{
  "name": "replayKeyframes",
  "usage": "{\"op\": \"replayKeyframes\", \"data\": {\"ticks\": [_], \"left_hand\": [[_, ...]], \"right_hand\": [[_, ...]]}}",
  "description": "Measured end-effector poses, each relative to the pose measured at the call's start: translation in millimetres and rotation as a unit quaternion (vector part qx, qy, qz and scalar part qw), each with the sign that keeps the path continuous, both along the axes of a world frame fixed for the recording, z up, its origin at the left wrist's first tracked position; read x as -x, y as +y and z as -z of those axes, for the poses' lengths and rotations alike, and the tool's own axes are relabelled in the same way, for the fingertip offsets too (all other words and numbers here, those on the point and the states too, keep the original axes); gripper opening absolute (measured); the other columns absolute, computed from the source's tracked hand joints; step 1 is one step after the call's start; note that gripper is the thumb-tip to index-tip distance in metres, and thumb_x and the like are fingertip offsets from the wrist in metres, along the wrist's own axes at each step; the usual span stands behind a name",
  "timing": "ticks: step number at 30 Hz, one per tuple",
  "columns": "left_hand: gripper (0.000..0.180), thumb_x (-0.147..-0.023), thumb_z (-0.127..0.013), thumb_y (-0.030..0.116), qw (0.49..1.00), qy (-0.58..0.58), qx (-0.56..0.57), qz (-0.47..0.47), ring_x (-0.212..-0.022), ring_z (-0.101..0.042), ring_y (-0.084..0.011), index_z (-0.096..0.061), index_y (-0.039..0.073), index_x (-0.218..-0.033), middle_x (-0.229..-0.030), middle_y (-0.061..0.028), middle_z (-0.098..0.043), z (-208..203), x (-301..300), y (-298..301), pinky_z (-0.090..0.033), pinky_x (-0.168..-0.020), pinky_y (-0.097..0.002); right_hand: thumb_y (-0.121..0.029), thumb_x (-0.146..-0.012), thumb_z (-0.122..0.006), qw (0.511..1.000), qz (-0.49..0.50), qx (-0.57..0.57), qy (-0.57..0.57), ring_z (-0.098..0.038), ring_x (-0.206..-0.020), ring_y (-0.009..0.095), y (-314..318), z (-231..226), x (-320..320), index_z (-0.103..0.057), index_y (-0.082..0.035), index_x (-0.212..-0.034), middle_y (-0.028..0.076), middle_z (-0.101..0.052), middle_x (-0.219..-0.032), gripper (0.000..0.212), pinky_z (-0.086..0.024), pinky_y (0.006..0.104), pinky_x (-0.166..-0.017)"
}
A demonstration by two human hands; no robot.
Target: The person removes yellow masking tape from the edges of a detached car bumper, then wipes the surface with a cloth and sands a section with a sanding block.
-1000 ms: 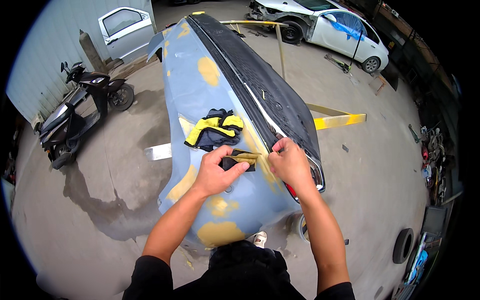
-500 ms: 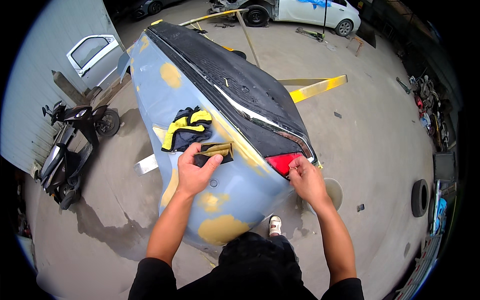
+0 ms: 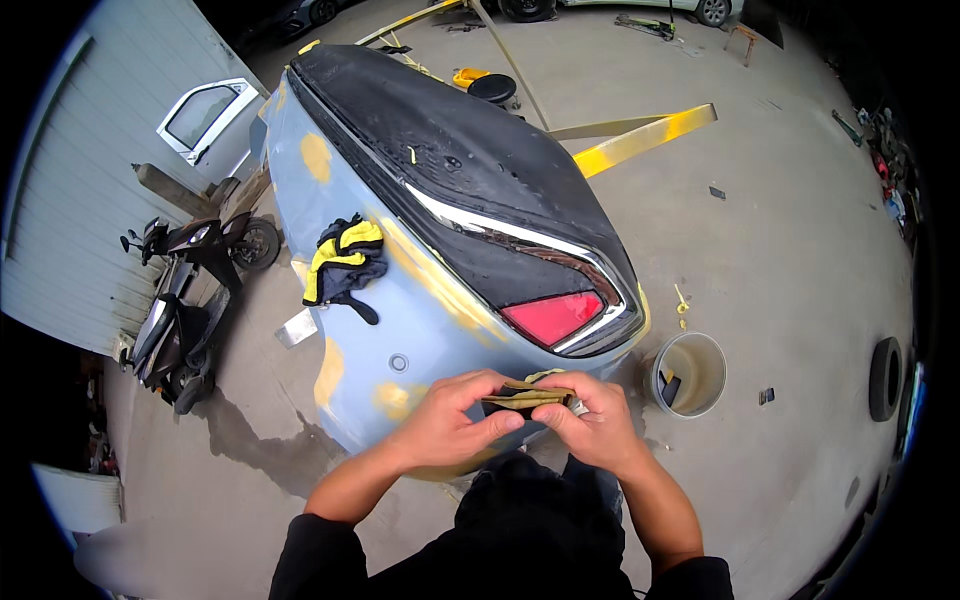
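Note:
Between my two hands, close to my body, is a folded piece of sandpaper [image 3: 522,396] with a tan back and a black face. My left hand [image 3: 455,420] pinches its left end, thumb in front and fingers behind. The other end is gripped by my right hand [image 3: 600,415] in the same way. Just beyond them lies a large grey-blue car bumper [image 3: 440,345] with tan filler patches and a black upper part. Its red reflector [image 3: 555,318] sits inside a chrome trim. Black-and-yellow gloves [image 3: 345,262] rest in a heap on the painted side.
To the right stands a bucket [image 3: 718,360] with dark pieces inside. Yellow stand legs [image 3: 650,138] stick out beyond the bumper. A scooter [image 3: 190,290] is parked at left, near a white car door [image 3: 210,120]. A tyre [image 3: 885,378] lies at far right.
My right hand has left the red reflector and come to the sandpaper. My left hand has brought the sandpaper nearer my body and rightward. The view has shifted.

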State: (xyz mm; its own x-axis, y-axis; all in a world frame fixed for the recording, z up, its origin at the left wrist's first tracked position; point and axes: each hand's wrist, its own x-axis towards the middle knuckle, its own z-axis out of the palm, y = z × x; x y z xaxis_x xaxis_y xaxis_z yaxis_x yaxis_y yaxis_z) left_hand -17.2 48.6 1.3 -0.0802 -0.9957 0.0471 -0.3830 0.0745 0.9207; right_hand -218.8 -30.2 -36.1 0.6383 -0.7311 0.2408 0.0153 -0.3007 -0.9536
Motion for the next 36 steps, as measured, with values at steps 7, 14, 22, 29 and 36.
{"op": "replayKeyframes", "data": {"ticks": [7,14,22,29,36], "left_hand": [[0.039,-0.085,-0.075,0.017,0.889,-0.372,0.102,-0.247,-0.092,-0.06,-0.0282,-0.064,0.001,-0.119,-0.103,-0.013,-0.063,-16.9,-12.1,-29.5,-0.049,-0.082,-0.0391],[0.058,-0.085,-0.074,0.025,0.748,-0.578,0.036,-0.324,-0.126,-0.043,-0.0402,-0.055,0.001,-0.134,-0.136,-0.0181,-0.046,10.7,59.7,-46.0,-0.036,-0.103,-0.0502],[0.02,-0.081,-0.075,0.009,0.804,-0.481,0.073,-0.341,-0.11,-0.057,-0.0356,-0.069,0.004,-0.099,-0.116,-0.0141,-0.06,24.8,114.0,-45.9,-0.046,-0.093,-0.043],[0.025,-0.081,-0.073,0.005,0.812,-0.362,-0.084,-0.45,-0.076,-0.061,-0.0193,-0.067,0.002,-0.106,-0.089,-0.0079,-0.065,-18.5,69.0,-62.3,-0.051,-0.071,-0.0311],[0.032,-0.086,-0.07,0.003,0.906,-0.269,-0.092,-0.315,-0.074,-0.058,-0.0124,-0.066,0.002,-0.118,-0.085,-0.0032,-0.064,-39.7,48.5,-64.5,-0.05,-0.071,-0.0278]], "right_hand": [[-0.024,-0.093,-0.072,0.973,0.1,-0.122,-0.169,-0.058,-0.074,0.008,-64.8,36.1,4.9,-0.064,0.005,-0.107,0.005,-0.07,-0.086,0.033,-0.048,0.0236,-0.066],[-0.022,-0.09,-0.075,0.967,0.083,-0.092,-0.221,-0.063,-0.073,0.014,-92.6,60.9,-2.0,-0.063,0.005,-0.105,0.009,-0.071,-0.087,0.033,-0.051,0.0275,-0.067],[-0.019,-0.084,-0.077,0.974,0.037,0.003,-0.224,-0.07,-0.076,0.028,-103.7,70.4,5.2,-0.065,0.004,-0.101,0.017,-0.072,-0.091,0.031,-0.054,0.0333,-0.072],[-0.022,-0.085,-0.078,0.975,0.021,-0.004,-0.22,-0.069,-0.076,0.028,-107.4,69.6,13.0,-0.066,0.004,-0.1,0.016,-0.072,-0.09,0.032,-0.054,0.0338,-0.073],[-0.009,-0.077,-0.085,0.976,0.014,0.038,-0.213,-0.067,-0.069,0.023,-102.5,63.4,11.6,-0.057,0.0,-0.1,0.014,-0.069,-0.084,0.037,-0.053,0.0289,-0.062]]}}
